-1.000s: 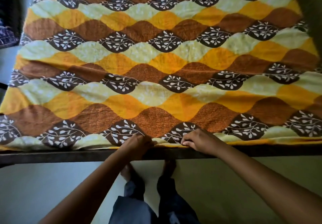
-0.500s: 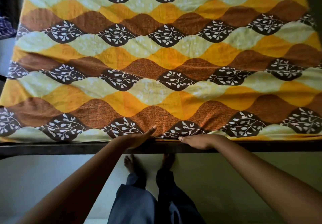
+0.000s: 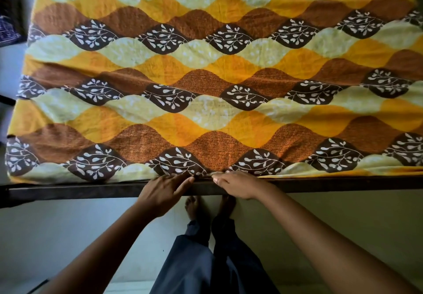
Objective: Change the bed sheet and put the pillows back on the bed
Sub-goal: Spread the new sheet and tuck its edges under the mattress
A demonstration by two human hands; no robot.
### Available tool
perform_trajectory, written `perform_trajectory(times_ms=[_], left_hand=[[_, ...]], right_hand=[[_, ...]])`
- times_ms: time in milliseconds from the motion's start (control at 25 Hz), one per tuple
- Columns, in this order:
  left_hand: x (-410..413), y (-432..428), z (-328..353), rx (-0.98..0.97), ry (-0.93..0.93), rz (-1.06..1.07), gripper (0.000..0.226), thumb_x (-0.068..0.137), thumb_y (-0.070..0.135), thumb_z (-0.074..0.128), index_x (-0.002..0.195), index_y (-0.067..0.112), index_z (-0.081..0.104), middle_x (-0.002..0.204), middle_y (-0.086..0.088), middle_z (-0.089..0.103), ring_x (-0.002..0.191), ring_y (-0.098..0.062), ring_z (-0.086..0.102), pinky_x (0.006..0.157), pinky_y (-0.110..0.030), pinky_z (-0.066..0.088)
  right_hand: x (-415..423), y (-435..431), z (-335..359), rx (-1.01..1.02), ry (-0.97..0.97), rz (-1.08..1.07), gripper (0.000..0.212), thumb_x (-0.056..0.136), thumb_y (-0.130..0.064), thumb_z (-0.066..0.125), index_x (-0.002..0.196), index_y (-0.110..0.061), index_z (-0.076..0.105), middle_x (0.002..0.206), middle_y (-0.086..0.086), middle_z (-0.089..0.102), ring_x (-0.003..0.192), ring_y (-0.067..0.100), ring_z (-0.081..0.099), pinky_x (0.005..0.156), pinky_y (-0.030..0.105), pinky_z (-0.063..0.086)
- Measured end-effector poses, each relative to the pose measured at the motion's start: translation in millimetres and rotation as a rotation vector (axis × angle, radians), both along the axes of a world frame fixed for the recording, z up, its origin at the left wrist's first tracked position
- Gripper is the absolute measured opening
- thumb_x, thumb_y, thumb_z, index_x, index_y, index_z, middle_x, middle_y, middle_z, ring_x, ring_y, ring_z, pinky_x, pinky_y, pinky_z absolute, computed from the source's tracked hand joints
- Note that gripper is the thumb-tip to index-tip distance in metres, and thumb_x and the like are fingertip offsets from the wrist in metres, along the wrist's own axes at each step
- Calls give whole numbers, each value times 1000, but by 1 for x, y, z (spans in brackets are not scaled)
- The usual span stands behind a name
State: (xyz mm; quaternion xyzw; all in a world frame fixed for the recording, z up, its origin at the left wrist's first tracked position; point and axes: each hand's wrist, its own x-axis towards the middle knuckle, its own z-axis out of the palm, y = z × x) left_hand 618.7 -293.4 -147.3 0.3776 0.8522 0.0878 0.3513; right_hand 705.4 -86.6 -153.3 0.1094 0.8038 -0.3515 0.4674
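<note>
So the yellow, orange and brown wave-print bed sheet [image 3: 224, 119] with the white leaf sprigs is laid flat over the whole mattress, filling the view from 9 o'clock round to 3. A few long creases run across it around the middle. Both hands are at its near hem, at 6 o'clock of the bed, right above the dark bed frame rail [image 3: 91, 190]. The left hand [image 3: 164, 190] is loose, fingers straight, tips touching the hem. The right hand [image 3: 238, 185] sits just beside it at its 3 o'clock, fingers curled in and pinching the hem, and the cloth bunches into a small pucker between the two. Below the rail, toward 6 o'clock, there's a pair of bare feet [image 3: 192, 206] and dark blue trousers [image 3: 194, 266] on a pale floor [image 3: 68, 236]. There's some dark checked cloth [image 3: 6, 30] at 9 o'clock, too blurry to tell what it is.
</note>
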Motion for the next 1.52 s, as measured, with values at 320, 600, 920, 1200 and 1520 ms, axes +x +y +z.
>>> perform_trajectory(times_ms=[320, 600, 920, 1200, 1520], left_hand=[[-25, 11, -9, -213, -226, -236, 56, 100, 32, 35, 149, 23, 10, 151, -15, 27, 133, -30, 37, 106, -40, 35], [26, 36, 14, 193, -175, 305, 35, 95, 36, 46, 126, 22, 54, 124, 0, 57, 110, -16, 55, 88, -29, 45], [100, 184, 9, 318, -120, 222, 30, 93, 26, 53, 121, 16, 59, 127, -3, 57, 117, -23, 52, 91, -30, 40], [152, 318, -6, 252, -37, 103, 32, 90, 33, 57, 121, 25, 59, 128, 3, 54, 111, -20, 55, 83, -31, 45], [178, 366, -25, 301, 227, -162, 8, 79, 19, 65, 85, 17, 70, 84, -3, 64, 80, -23, 62, 59, -28, 45]], right_hand=[[2, -15, 3, 120, 190, -302, 37, 98, -39, 41, 124, -21, 60, 125, 8, 61, 110, 23, 58, 85, 28, 44], [64, 2, 37, 76, 617, -873, 20, 95, -17, 51, 98, -30, 66, 88, -10, 71, 73, 6, 66, 63, 26, 51], [147, 169, 28, 198, 594, -827, 20, 95, -18, 50, 107, -22, 66, 93, -4, 70, 58, 1, 58, 48, 9, 35], [204, 337, 4, 314, 495, -192, 42, 76, -11, 74, 116, -17, 64, 117, 0, 59, 111, 17, 54, 90, 24, 42], [201, 356, -16, 232, 668, 100, 18, 74, -7, 73, 92, -10, 69, 89, 5, 67, 85, 23, 64, 71, 32, 52]])
